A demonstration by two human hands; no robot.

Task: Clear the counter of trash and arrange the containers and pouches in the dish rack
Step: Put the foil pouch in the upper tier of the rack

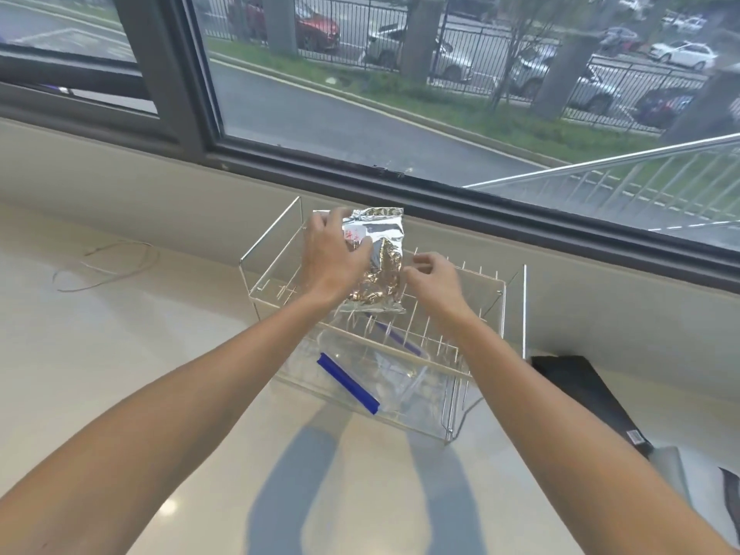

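Hands: both bare hands reach forward over the rack. The left hand (334,254) clasps the upper left part of a crinkled silver foil pouch (380,266); the right hand (430,276) pinches its right edge with thumb and fingertips.
Near counter: pale glossy counter (120,354), with both forearms' shadows falling on it.
Rack front: clear plastic zip bag with a blue seal strip (348,382) lies flat in the near part of the clear acrylic and wire dish rack (502,310).
Rack middle: the foil pouch stands nearly upright, its bottom edge down among the thin prongs (whether it rests on the rack floor I cannot tell).
Right side: dark flat rectangular object (580,390) lies on the counter just beside the rack.
Far left: thin loop of pale string (108,266) lies loose on the counter, likely trash to clear.
Beyond: window (360,94) onto a road.
Risk: the pouch looks puffy and light, so once released it may tip or slide between prongs if not wedged; a jolt could shift the light rack.
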